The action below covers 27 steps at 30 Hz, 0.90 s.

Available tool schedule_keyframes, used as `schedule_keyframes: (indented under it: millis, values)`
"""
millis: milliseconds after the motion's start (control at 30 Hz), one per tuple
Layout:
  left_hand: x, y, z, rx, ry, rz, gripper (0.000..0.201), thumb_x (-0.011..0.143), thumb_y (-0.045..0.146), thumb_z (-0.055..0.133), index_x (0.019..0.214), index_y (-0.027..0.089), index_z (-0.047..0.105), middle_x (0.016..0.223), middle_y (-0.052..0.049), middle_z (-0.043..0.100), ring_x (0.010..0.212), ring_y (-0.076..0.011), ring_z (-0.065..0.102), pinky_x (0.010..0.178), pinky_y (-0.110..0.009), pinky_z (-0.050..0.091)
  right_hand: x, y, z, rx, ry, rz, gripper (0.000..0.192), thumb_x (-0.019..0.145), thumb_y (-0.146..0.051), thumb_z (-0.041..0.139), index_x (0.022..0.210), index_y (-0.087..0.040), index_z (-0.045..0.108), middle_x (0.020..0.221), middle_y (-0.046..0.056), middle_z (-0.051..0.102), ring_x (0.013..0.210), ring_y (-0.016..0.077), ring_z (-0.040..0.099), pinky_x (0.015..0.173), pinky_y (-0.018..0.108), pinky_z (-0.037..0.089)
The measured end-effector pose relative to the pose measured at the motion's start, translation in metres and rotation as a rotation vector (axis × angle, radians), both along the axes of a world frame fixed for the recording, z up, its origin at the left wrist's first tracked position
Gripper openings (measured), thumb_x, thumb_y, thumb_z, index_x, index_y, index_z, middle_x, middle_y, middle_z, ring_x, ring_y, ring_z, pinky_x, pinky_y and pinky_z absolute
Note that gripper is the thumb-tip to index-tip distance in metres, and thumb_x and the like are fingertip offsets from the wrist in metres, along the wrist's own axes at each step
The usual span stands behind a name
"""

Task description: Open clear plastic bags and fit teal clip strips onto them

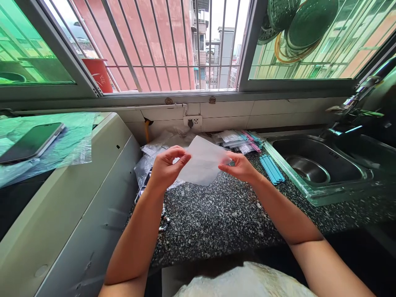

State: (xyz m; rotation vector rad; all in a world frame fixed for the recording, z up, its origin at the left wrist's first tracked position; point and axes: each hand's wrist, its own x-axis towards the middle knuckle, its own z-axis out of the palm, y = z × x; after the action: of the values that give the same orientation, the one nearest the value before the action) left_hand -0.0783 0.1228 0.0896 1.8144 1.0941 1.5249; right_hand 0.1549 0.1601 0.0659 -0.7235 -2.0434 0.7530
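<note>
Now, at the speckled counter [222,214] left of the steel sink [312,163] beneath a barred window, we pinch a clear plastic bag [204,165] above it, left hand [168,167] and right hand [239,167] closed on opposite edges.

No legible text, white marking on red bucket [99,74] (unreadable)

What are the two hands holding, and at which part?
A thin translucent bag: left hand pinches its left edge, right hand its right edge, above the counter.
</note>
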Motion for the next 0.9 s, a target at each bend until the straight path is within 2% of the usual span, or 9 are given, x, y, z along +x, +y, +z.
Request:
schedule_keyframes:
  millis: [133,167,267,367,467,633,767,900]
  values:
    - [0.002,-0.002,0.002,-0.015,0.047,-0.047,0.025,0.075,0.039,0.066,0.064,0.017,0.062,0.069,-0.001,0.056,0.067,-0.0127,0.05,0.062,-0.025,0.04,0.0,-0.001,0.0,-0.09,0.063,-0.009,0.044,0.07,-0.051,0.067,0.098,-0.018,0.06,0.091,0.004,0.06,0.083,0.0148,0.054,0.072,0.03,0.044]
    - [0.002,-0.002,0.002,-0.017,0.056,-0.058,0.025,0.075,0.039,0.066,0.065,0.016,0.062,0.069,-0.002,0.056,0.067,-0.013,0.051,0.061,-0.026,0.041,0.0,-0.001,0.0,-0.08,0.087,-0.012,0.043,0.07,-0.051,0.067,0.098,-0.019,0.06,0.092,0.005,0.06,0.085,0.0153,0.054,0.074,0.031,0.044]
    - [0.002,-0.002,0.002,-0.015,0.074,-0.071,0.025,0.075,0.039,0.066,0.066,0.016,0.063,0.069,-0.002,0.056,0.067,-0.0134,0.051,0.062,-0.026,0.041,-0.001,-0.001,0.001,-0.031,0.161,-0.011,0.027,0.076,-0.045,0.064,0.076,-0.018,0.061,0.081,0.003,0.058,0.08,0.0144,0.054,0.075,0.031,0.044]
    - [0.002,-0.002,0.001,-0.003,0.088,-0.069,0.024,0.076,0.037,0.065,0.066,0.016,0.063,0.069,-0.002,0.057,0.067,-0.0134,0.051,0.064,-0.027,0.041,0.0,-0.002,0.002,-0.014,0.182,-0.02,0.026,0.079,-0.04,0.061,0.066,-0.019,0.058,0.073,0.002,0.057,0.073,0.0134,0.052,0.071,0.031,0.044]
    - [0.002,-0.001,0.0,-0.002,0.108,-0.062,0.022,0.076,0.035,0.064,0.067,0.016,0.063,0.069,-0.002,0.057,0.068,-0.0136,0.051,0.065,-0.027,0.041,0.001,-0.003,0.004,-0.004,0.152,-0.041,0.024,0.078,-0.04,0.062,0.068,-0.019,0.058,0.075,0.002,0.057,0.074,0.0138,0.052,0.073,0.031,0.044]
    - [0.002,0.001,-0.002,0.006,0.137,-0.08,0.018,0.078,0.031,0.063,0.068,0.016,0.063,0.07,-0.002,0.058,0.068,-0.0131,0.051,0.065,-0.026,0.04,0.004,-0.003,0.005,-0.019,0.15,-0.096,0.023,0.074,-0.041,0.065,0.081,-0.02,0.061,0.079,0.002,0.06,0.078,0.0148,0.055,0.076,0.032,0.044]
    - [0.007,0.001,-0.003,0.022,0.158,-0.066,0.017,0.078,0.028,0.061,0.066,0.016,0.062,0.068,-0.001,0.058,0.067,-0.0126,0.051,0.065,-0.026,0.04,0.008,-0.003,0.006,-0.01,0.091,-0.109,0.019,0.075,-0.039,0.064,0.075,-0.02,0.06,0.075,0.002,0.06,0.075,0.0146,0.055,0.074,0.031,0.044]
    - [0.021,0.0,-0.008,0.039,0.165,-0.067,0.017,0.078,0.024,0.059,0.064,0.015,0.061,0.066,-0.001,0.058,0.066,-0.0121,0.052,0.065,-0.026,0.041,0.021,0.0,0.012,0.073,-0.013,-0.118,0.017,0.079,-0.035,0.062,0.07,-0.02,0.06,0.072,0.002,0.06,0.07,0.0146,0.055,0.069,0.03,0.044]
